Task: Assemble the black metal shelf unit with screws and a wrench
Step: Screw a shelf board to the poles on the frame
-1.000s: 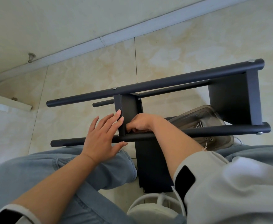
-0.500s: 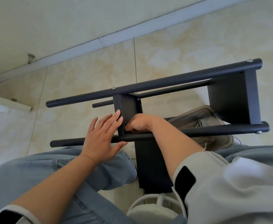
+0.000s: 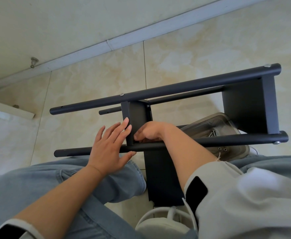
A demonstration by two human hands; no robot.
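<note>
The black metal shelf unit (image 3: 184,85) lies on its side across the tiled floor, long tubes running left to right. A small shelf panel (image 3: 137,116) sits between the tubes at the middle; a larger panel (image 3: 249,104) closes the right end. My left hand (image 3: 110,145) lies flat with straight fingers against the small panel's edge and over the near tube (image 3: 72,152). My right hand (image 3: 149,131) reaches inside the frame, fingers curled at the joint of panel and near tube; what it pinches is hidden. Silver screw heads (image 3: 267,65) show on the tubes.
A clear plastic container (image 3: 215,125) with screws lies under the frame at right. A loose black panel (image 3: 160,176) lies flat between my legs. My jeans-covered knees flank it. A white round object (image 3: 160,225) is at the bottom. The wall and baseboard (image 3: 124,42) run behind.
Almost nothing has moved. Both hands stay at the middle panel's joint, with only a slight shift of the view.
</note>
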